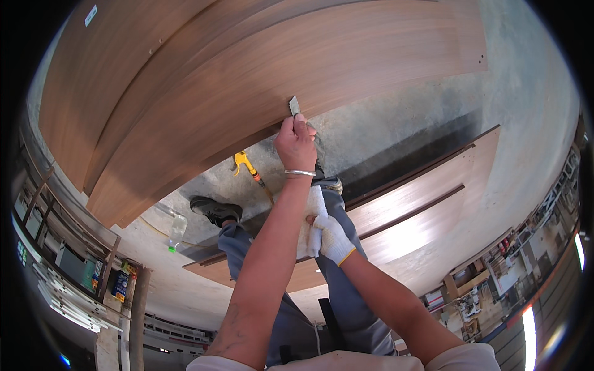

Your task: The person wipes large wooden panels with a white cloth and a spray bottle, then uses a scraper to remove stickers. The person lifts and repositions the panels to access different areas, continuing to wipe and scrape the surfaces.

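My bare left hand (297,141), with a metal bangle at the wrist, grips a small flat metal blade (294,105), perhaps a scraper. The blade's end lies over the near edge of a wood-grain panel (260,79); whether it touches cannot be told. Closer to my body, my right hand (333,239) wears a white knit glove with a bare thumb showing and holds a folded white cloth (316,201) over my legs. The left forearm hides part of the cloth. Further wood-grain panels (106,69) lie at the upper left, one bearing a small white label.
A yellow air blow gun (244,162) with a hose lies on the concrete floor by my shoe (216,209). A clear bottle with a green cap (177,231) is at the left. Panels with dark strips (417,208) lie at the right. Metal racks (79,259) stand at the lower left.
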Action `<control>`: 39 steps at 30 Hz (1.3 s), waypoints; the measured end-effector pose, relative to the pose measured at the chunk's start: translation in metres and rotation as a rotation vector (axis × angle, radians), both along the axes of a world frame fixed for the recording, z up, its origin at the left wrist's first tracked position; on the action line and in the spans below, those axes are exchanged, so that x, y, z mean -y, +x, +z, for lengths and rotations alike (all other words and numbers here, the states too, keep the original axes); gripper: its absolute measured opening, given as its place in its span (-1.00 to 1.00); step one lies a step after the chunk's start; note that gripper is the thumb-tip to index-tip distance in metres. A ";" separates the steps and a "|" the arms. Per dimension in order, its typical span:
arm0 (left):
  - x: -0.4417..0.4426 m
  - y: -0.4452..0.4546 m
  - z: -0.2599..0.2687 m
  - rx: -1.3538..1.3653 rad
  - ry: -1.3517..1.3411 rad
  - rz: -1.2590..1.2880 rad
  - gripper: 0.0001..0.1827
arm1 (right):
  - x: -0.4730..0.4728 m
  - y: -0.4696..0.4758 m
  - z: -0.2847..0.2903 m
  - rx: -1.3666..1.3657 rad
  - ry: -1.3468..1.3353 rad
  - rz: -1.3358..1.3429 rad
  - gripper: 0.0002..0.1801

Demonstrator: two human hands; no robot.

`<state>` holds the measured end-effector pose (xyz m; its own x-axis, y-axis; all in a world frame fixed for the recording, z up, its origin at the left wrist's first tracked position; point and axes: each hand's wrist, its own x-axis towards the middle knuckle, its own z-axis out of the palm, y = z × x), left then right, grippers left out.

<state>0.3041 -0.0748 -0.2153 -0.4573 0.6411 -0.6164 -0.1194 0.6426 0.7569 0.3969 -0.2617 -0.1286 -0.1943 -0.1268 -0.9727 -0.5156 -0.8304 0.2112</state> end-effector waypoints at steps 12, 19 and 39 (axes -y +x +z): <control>-0.009 0.025 -0.007 -0.076 0.020 -0.037 -0.67 | -0.009 -0.006 0.002 -0.024 0.021 -0.050 -0.75; 0.002 0.005 -0.002 -0.128 -0.017 0.038 -0.67 | -0.002 0.008 -0.006 -0.063 -0.006 -0.040 -0.73; 0.068 -0.124 -0.009 -0.266 -0.068 0.199 -0.69 | -0.009 -0.005 -0.005 0.056 0.036 -0.032 -0.62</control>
<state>0.1802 -0.1433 -0.2240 -0.7194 0.4851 -0.4971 -0.0516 0.6764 0.7347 0.3916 -0.2532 -0.1339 -0.1425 -0.0857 -0.9861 -0.5526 -0.8197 0.1511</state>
